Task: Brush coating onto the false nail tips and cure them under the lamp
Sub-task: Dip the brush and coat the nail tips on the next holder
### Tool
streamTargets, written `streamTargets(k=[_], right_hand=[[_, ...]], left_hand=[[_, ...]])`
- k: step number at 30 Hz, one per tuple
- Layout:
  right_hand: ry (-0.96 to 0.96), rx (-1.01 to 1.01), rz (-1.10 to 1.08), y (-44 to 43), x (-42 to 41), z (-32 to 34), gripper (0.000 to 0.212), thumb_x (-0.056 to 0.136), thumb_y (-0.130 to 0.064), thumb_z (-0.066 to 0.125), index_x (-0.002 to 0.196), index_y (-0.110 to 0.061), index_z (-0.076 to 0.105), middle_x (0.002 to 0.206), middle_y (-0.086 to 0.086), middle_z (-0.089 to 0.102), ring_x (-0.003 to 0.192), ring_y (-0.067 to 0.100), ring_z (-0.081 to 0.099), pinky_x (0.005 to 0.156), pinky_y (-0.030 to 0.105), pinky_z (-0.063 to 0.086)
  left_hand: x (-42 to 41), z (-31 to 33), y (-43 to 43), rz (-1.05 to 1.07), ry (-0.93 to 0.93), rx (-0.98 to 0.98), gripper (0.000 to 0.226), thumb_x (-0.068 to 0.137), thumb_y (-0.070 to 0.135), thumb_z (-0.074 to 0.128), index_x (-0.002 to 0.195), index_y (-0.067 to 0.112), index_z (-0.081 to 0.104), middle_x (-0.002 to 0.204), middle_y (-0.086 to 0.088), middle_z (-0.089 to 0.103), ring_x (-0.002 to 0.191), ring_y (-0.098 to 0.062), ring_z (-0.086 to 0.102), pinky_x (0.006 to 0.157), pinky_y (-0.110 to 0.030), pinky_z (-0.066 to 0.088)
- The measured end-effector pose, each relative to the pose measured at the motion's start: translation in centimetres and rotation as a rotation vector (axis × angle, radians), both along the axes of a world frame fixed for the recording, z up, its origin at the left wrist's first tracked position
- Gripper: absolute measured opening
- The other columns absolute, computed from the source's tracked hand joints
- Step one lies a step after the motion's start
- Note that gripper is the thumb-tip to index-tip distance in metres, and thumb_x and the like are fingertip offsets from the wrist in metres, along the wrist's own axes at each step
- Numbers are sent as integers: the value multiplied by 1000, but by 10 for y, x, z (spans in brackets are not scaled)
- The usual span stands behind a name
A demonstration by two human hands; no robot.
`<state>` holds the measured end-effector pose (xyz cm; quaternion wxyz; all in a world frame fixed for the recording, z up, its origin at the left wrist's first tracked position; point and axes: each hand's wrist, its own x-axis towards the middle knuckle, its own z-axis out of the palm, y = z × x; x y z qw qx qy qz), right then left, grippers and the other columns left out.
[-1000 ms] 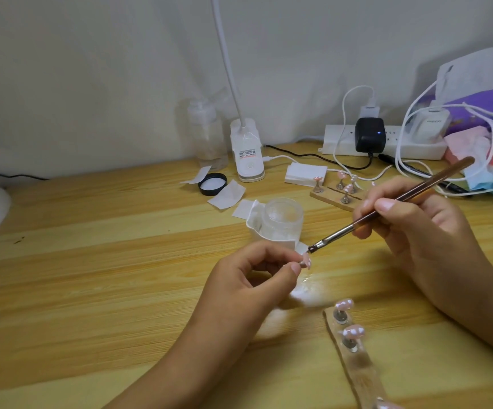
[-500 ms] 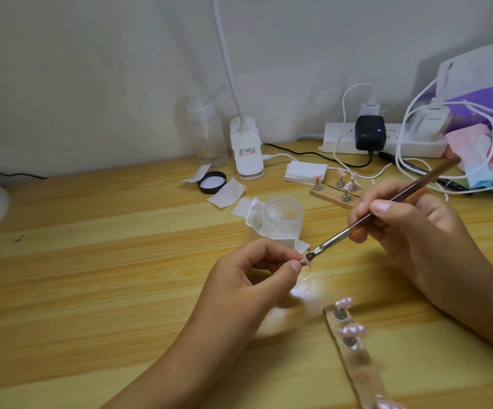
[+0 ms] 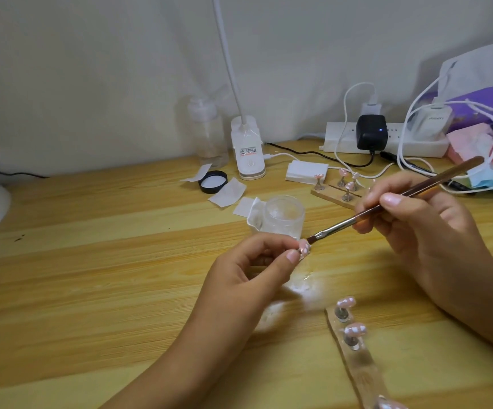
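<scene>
Brushing coating onto one false nail tip (image 3: 305,249), held above the wooden table (image 3: 91,276), just in front of the clear jar (image 3: 283,215). Judged mid-task: two more tips standing on the clear holder strip (image 3: 360,370) near the right forearm, others on a wooden holder (image 3: 334,199) farther back. Curing not yet begun.

Technique, as judged:
- On left hand (image 3: 248,270), thumb and forefinger pinching the tip or its small stand, cannot tell which. Other fingers curled under. Keep the wrist steady and roll the tip toward the bristles rather than chasing it.
- On right hand (image 3: 425,228), fingers curled round the brush (image 3: 434,182) in a pen grip, thumb on top. Hold light.
- Bristles touching the tip's far side. Pull thin, even strokes along its length. Avoid flooding the edges or wetting the pinching fingertips.

Materials:
- Table: pale planks, strong grain, bright sheen below the left hand.
- Strip: long, flat, transparent, with small metal studs.
- Jar: squat cylinder, cloudy-clear, set against crumpled white wipe.
- Brush: slim reddish-brown handle, shiny metal ferrule, short flat dark bristles.
- Tip: tiny, curved, glossy pink with pale marks.
</scene>
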<state>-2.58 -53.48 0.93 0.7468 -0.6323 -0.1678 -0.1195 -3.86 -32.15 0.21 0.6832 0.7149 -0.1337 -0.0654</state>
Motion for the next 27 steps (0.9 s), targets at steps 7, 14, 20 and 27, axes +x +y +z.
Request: streamTargets(k=[7, 14, 20, 27], right_hand=[[3, -49, 59, 0, 0, -2, 13, 82, -25, 57, 82, -24, 70, 81, 3, 65, 77, 15, 64, 73, 23, 54], [32, -62, -29, 1, 1, -3, 19, 85, -17, 56, 79, -26, 72, 80, 1, 67, 76, 15, 67, 72, 22, 54], [51, -56, -98, 1, 4, -3, 19, 86, -16, 52, 80, -22, 69, 80, 3, 68, 77, 16, 67, 73, 22, 54], [-6, -10, 33, -2, 0, -2, 14, 82, -24, 56, 82, -24, 71, 81, 2, 67, 79, 14, 65, 74, 22, 54]], left_hand=[[-1, 1, -1, -18, 36, -24, 8, 80, 36, 70, 85, 35, 76, 84, 14, 70, 76, 0, 59, 74, -16, 51], [0, -1, 1, -29, 17, -4, 15, 79, 36, 64, 88, 31, 76, 94, 12, 73, 82, 0, 63, 72, -14, 51], [0, -1, 1, -25, 23, -11, 15, 79, 36, 66, 89, 31, 76, 90, 11, 72, 78, 0, 62, 73, -16, 53], [-1, 1, 1, -12, 73, -66, 15, 74, 31, 71, 87, 28, 78, 94, -3, 75, 74, -5, 64, 68, -16, 53]])
